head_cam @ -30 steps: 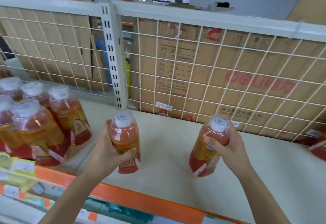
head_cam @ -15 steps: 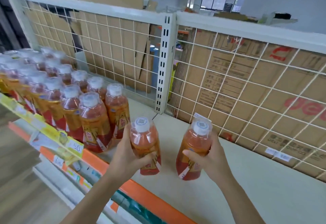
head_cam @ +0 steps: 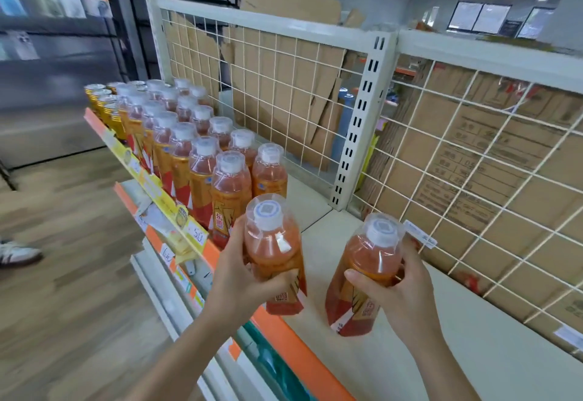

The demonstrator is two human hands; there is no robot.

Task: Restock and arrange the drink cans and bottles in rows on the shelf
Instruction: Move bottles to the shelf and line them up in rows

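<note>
Two bottles of orange-red drink are in the person's grasp, one per hand. The left hand (head_cam: 243,277) is wrapped round the middle of the left bottle (head_cam: 271,243), thumb across the label, holding it close to upright over the front edge of the shelf (head_cam: 441,353), just beside the nearest bottle of the stocked rows (head_cam: 202,154). The right hand (head_cam: 400,293) grips the right bottle (head_cam: 372,255) from the side, fingers curled behind it and thumb in front; this bottle leans with its white cap toward the wire mesh back (head_cam: 284,85). Whether either base touches the shelf I cannot tell. The two held bottles are near each other but apart.

Left of them, the rows of matching white-capped bottles run away toward the far end of the shelf, where gold-topped cans (head_cam: 104,101) stand. A yellow price strip (head_cam: 151,186) runs along the shelf front above an orange edge strip (head_cam: 293,350). A slotted white upright (head_cam: 359,126) divides the mesh, and cardboard boxes (head_cam: 473,164) stand behind it. A shoe (head_cam: 15,252) shows on the wood-look floor (head_cam: 63,306) at far left.
</note>
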